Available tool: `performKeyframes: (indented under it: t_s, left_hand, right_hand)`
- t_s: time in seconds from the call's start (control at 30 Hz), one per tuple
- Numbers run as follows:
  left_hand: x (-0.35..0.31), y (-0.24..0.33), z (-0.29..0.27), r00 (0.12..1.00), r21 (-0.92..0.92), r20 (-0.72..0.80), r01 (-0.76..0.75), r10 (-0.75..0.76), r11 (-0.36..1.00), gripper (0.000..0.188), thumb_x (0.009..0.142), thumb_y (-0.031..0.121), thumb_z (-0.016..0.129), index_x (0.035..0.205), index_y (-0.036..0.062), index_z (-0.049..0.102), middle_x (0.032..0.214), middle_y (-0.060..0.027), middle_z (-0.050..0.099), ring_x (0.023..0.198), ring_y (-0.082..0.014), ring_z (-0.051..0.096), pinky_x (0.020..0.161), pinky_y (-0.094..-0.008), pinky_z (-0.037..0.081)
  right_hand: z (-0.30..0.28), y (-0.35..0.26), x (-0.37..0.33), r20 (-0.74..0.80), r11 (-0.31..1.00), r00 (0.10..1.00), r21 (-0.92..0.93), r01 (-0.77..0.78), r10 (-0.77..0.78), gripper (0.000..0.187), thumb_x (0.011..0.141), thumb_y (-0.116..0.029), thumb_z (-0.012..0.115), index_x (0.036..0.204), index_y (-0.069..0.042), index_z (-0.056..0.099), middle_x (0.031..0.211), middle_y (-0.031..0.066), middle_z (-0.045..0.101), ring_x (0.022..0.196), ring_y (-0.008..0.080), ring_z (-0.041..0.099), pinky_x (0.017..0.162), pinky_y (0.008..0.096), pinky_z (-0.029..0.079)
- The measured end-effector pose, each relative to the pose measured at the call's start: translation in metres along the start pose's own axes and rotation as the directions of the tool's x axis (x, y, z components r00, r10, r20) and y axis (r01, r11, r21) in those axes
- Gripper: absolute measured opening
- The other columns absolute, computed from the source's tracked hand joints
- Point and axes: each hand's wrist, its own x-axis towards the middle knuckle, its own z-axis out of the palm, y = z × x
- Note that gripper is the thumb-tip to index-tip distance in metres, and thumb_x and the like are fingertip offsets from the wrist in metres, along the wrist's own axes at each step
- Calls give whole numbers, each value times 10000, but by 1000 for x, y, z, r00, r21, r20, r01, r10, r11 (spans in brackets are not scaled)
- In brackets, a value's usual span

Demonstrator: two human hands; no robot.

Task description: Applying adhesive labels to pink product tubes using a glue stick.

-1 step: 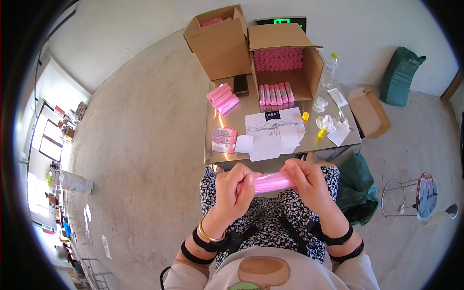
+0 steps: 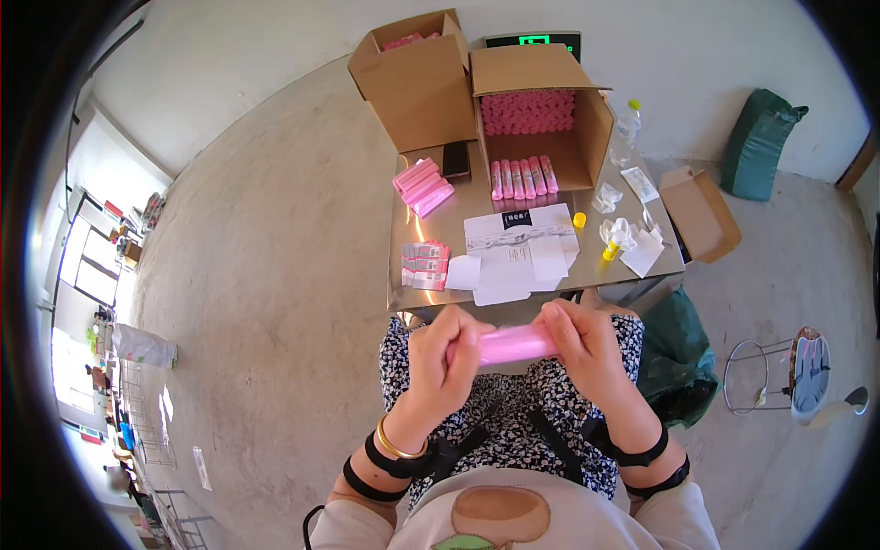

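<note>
At frame centre, two hands on one pink roll

The left hand curls around one end of a single pink roll; the right hand pinches the other end between thumb and fingers. The roll lies level over the person's lap, just below the front edge of the counter.

On the counter are six pink tubes in a row at upper centre, a small pile of pink rolls at left, too overlapped to count surely, one stack of printed slips, one yellow cap, one yellow glue stick, one clear bottle and one black phone. White sheets overlap near its front.

The counter is shiny metal on a grey floor, with a pale wall behind. Windows line the far left; a stool is at right.

Two cardboard boxes stand at the counter's back: the left box shows pink things at its top, and the right box opens forward on packed pink rolls. An open shallow box sits beside the counter's right edge.
</note>
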Motion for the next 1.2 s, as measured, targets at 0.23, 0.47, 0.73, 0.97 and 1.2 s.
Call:
performKeyframes:
  t_s: [0.23,0.47,0.73,0.97,1.2]
  left_hand:
    - [3,6,-3,925,-222,167,373,-342,901,217,945,149,447,841,0,566,587,-1,499,467,-57,399,438,-233,313]
    - [-1,6,-4,993,83,113,-39,30,996,245,970,214,439,880,28,571,586,11,504,464,-52,430,435,-223,329]
    - [-7,4,5,986,-143,84,152,-141,978,239,968,176,435,788,32,494,524,5,448,464,-51,423,448,-204,324]
    - [-9,11,9,999,-129,-12,29,-30,991,237,968,169,431,793,22,494,556,-18,497,456,-50,403,450,-203,328]
    - [-7,15,8,989,-200,24,147,-146,969,208,960,152,443,825,13,519,687,-51,587,504,-51,441,456,-202,348]
  right_hand:
    - [2,2,-2,-134,836,865,-366,410,-483,255,944,-159,493,804,29,596,592,115,545,504,164,496,498,287,398]
    - [-4,-6,-4,-81,988,989,-98,118,-126,246,929,-140,508,759,28,564,596,135,521,508,254,513,500,299,403]
    - [-4,-2,-7,-145,950,953,-207,234,-266,276,936,-158,508,743,34,552,558,81,479,477,146,423,468,280,331]
    - [0,-1,-10,-158,992,986,98,78,-61,272,932,-152,520,736,33,553,547,-6,415,539,48,361,476,239,289]
    - [2,-3,-15,-225,981,956,8,196,-189,215,926,-117,502,802,29,599,619,21,512,561,64,420,516,230,336]
